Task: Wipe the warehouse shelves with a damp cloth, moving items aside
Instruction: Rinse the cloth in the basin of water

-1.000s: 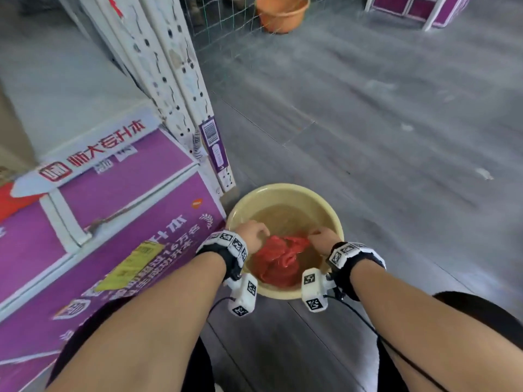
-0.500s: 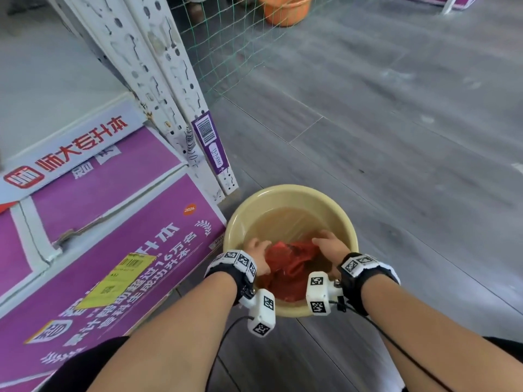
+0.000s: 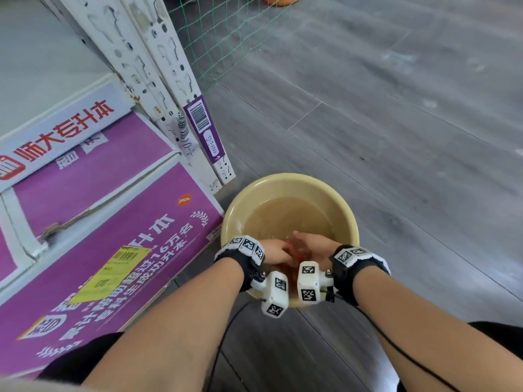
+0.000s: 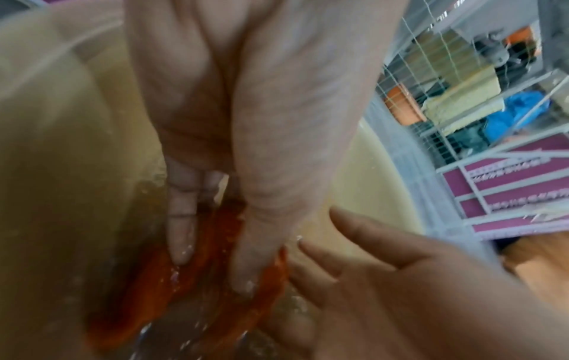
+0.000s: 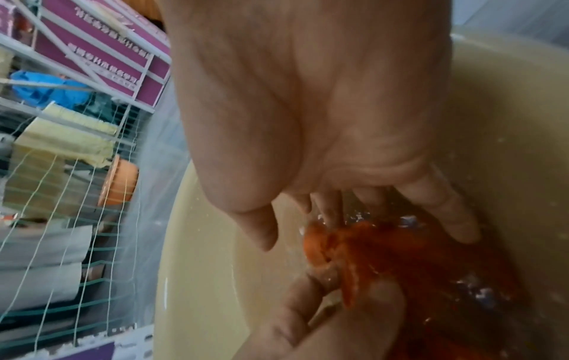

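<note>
- A red cloth (image 3: 294, 251) lies sunk in murky water inside a pale yellow basin (image 3: 288, 183) that stands on the grey plank floor (image 3: 396, 137).
- The left hand (image 3: 276, 251) reaches into the basin; in the left wrist view its fingers (image 4: 181, 233) lie nearly straight, pressing down on the cloth (image 4: 215, 243).
- The right hand (image 3: 317, 246) is in the water just beside the left; its fingers (image 5: 443, 207) are spread and relaxed over the cloth (image 5: 369, 248), seemingly touching rather than gripping it, though blur makes this hard to judge.
- A purple carton (image 3: 99, 222) sits just left of the basin, beside a white perforated shelf upright (image 3: 169, 80).
- Green netting (image 3: 226, 32) hangs behind the upright.
</note>
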Demonstrator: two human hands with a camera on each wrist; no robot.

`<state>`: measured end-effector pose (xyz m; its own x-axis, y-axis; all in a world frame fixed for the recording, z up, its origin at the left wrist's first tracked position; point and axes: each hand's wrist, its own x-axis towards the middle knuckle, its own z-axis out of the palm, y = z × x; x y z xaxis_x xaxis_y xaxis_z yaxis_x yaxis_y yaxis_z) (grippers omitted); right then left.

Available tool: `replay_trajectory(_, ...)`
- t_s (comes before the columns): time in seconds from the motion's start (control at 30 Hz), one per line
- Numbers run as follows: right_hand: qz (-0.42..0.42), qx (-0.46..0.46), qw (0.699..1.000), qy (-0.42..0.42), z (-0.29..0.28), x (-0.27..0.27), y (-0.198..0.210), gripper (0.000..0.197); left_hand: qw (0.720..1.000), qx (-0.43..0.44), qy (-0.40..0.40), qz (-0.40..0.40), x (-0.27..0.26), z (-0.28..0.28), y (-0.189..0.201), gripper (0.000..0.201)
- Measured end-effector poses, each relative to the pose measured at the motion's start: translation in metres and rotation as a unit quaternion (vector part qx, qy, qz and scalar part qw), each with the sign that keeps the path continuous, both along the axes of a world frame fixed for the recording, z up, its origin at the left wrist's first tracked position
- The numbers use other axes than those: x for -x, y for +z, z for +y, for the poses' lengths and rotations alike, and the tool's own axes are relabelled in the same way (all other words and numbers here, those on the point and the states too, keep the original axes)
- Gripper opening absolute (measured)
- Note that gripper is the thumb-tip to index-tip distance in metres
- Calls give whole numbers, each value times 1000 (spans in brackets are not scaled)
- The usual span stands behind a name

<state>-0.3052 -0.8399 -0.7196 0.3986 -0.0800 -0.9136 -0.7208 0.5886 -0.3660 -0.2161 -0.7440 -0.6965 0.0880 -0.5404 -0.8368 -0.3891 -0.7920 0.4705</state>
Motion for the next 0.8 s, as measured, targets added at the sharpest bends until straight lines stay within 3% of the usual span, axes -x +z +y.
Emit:
replay_trajectory(0.13, -3, 30, 998, -49, -12, 2, -10, 46, 992, 45, 99, 66, 3, -7, 22, 23)
replay_trajectory(0.23, -43, 34, 998, -30, -15, 0, -4, 31, 981, 114, 136, 83, 4, -14, 33, 22)
replay_trajectory(0.33, -63, 75, 995, 33, -13, -4, 9, 21, 989, 144, 28, -28, 6, -20, 35, 22)
replay_trajectory(0.43, -27, 154, 980, 124, -10, -5, 17, 30, 975, 184, -42, -117, 11, -21, 33, 17)
replay_trajectory(0.5, -38, 88, 993, 63, -9, -3, 12, 21, 964, 217, -56, -144, 7, -19, 29, 16)
replay_trajectory(0.6, -47, 15, 998, -37, 1, -8, 10, 26, 959, 195, -64, -196, -10, -9, 19, 16)
replay_trajectory(0.63, -34, 20, 999, -26, 0, -12, 4, 28, 957, 177, -59, -223, -18, -3, 14, 17)
replay_trajectory(0.73, 15, 154, 987, 44, -11, -8, -6, 27, 946, 65, -31, -316, -37, 19, 5, 28)
replay_trajectory(0.8, 62, 257, 962, 76, -20, 1, -10, 34, 935, 21, -21, -354, -39, 27, 4, 28)
